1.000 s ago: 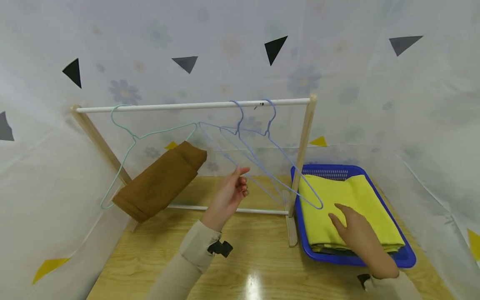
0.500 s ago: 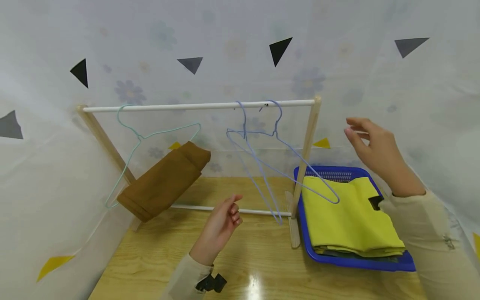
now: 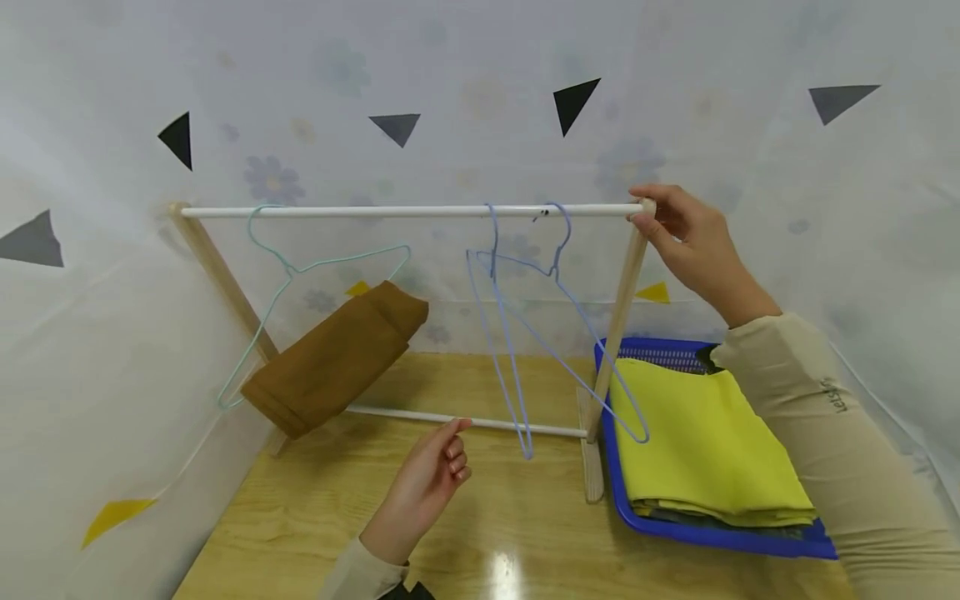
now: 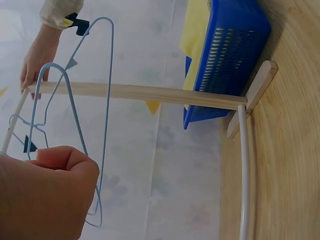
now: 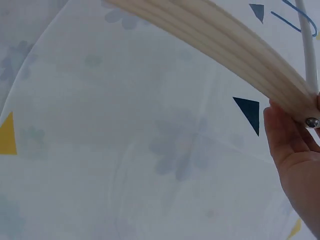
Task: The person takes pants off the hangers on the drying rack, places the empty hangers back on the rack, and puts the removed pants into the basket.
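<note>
My right hand grips the top right corner of a small clothes rack, where the white rail meets the wooden post. In the right wrist view, fingers curl around that post end beside a screw head. Low in front of the rack, my left hand hovers with loosely curled fingers and holds nothing. Two blue wire hangers hang on the rail: one seen nearly edge-on, the other slanting right. Farther left, a green hanger carries a folded brown cloth, tilted.
Right of the rack, a blue plastic basket holds a folded yellow cloth with darker cloth beneath it. Everything stands on a wooden table. White patterned sheeting encloses the back and sides.
My right hand has risen from above the basket to the rack's top right corner and taken hold there. My left hand has moved down and left, away from the blue hangers, which have swung.
</note>
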### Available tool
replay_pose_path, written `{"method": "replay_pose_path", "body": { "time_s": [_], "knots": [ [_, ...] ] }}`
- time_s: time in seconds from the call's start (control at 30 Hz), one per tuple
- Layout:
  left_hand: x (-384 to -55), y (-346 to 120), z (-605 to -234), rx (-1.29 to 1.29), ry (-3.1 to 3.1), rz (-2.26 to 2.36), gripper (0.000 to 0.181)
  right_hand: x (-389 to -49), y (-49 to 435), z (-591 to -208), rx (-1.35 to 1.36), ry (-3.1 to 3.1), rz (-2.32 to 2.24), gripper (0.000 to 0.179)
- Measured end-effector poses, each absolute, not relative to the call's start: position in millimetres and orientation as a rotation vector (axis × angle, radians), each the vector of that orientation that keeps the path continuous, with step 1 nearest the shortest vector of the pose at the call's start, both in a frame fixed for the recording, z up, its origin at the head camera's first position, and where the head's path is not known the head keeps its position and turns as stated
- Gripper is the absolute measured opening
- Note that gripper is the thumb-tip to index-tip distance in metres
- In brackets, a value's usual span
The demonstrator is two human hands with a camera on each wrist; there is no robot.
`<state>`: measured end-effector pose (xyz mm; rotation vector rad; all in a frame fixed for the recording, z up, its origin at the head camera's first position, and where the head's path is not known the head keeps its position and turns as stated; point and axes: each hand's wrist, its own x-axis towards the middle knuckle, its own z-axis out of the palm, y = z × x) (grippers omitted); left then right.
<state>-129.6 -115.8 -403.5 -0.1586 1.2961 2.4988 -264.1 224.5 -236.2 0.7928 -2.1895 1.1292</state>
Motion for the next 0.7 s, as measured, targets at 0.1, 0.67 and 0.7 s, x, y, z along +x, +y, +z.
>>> {"method": "replay_pose_path", "body": {
  "time_s": [0.1, 0.67, 0.7],
  "knots": [
    [-126.2, -121.8, -408.7, -0.193, 1.262, 2.491, 0.020, -263.6, 222.2, -237.6, 0.794, -2.156, 1.210, 0.036],
    [-156.4, -222.1, -349.1, -0.149, 1.049, 2.789, 0.030, -258.2, 220.2, -235.7, 0.800, -1.961, 1.639, 0.026],
    [-159.7, -232.2, -340.5, -0.154, 1.000, 2.827, 0.030, -258.5, 219.1, -236.4, 0.798, -1.956, 1.647, 0.026]
  ]
}}
